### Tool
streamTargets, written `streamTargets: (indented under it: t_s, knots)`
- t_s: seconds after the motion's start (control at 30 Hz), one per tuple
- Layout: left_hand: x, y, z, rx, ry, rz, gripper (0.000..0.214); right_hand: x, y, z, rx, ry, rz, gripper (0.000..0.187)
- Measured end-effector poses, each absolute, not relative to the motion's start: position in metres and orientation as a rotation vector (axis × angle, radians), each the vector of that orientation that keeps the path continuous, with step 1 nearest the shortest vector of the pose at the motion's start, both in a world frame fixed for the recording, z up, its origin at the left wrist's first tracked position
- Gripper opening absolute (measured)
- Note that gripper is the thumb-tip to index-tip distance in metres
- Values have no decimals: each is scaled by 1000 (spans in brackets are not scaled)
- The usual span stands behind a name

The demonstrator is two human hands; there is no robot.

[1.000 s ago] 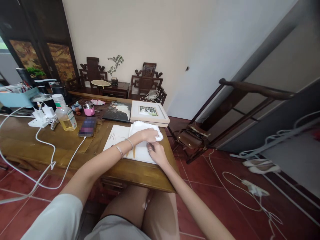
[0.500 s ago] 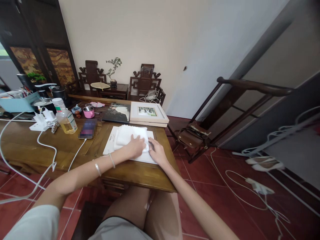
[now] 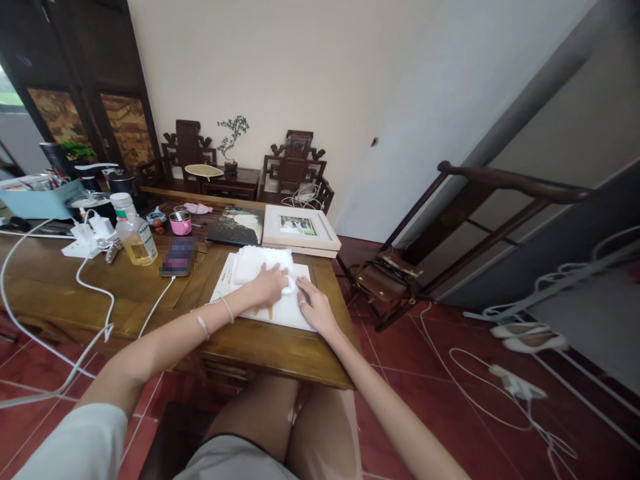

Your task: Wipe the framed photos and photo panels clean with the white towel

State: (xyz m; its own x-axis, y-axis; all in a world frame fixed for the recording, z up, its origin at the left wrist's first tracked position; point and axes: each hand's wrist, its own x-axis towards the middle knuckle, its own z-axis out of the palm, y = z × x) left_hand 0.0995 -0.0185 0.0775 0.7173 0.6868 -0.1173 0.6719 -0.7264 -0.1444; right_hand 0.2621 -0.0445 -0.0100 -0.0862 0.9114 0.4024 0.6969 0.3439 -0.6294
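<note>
A folded white cloth (image 3: 257, 261) lies on a flat white book or board (image 3: 295, 319) near the table's front right corner. My left hand (image 3: 271, 285) rests on the cloth's lower right part, its fingers spread over the fabric. Beside that, the cloth's edge is bunched up. My right hand (image 3: 315, 305) lies at the right side of the white book, just right of the cloth, fingers stretched out. A dark patch shows under its fingers, too small to make out. Yellow marks on the book are visible below my left hand.
Behind the cloth lie a framed picture (image 3: 300, 227) and a dark album (image 3: 236, 225). To the left are a phone (image 3: 178, 256) on a cable, a bottle (image 3: 136, 233), a pink cup (image 3: 181, 223) and a power strip (image 3: 83, 248). A folding chair (image 3: 383, 280) stands right.
The cloth's near edge has drawn back, uncovering more of the white book and its yellow marks. My left hand has moved slightly away from me with it. The view has shifted a little.
</note>
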Motion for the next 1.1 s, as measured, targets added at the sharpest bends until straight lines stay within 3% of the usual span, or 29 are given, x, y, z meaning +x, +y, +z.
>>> streamTargets:
  t_s: [0.1, 0.4, 0.7, 0.83, 1.1]
  knots:
    - [100, -13, 72, -2787, -1100, 182, 34, 263, -44, -10, -1417, -1849, 345, 41]
    - [89, -96, 86, -2931, -886, 287, 27, 263, -43, -10, -1392, -1849, 366, 46]
    - [74, 24, 88, -3051, -1238, 74, 23, 264, -44, -11, -1412, -1865, 336, 40]
    - [42, 39, 80, -2999, -1329, 40, 25, 263, -44, -11, -1417, -1863, 339, 40]
    - [-4, -52, 71, -3023, -1315, 213, 39, 261, -42, -14, -1407, -1871, 306, 41]
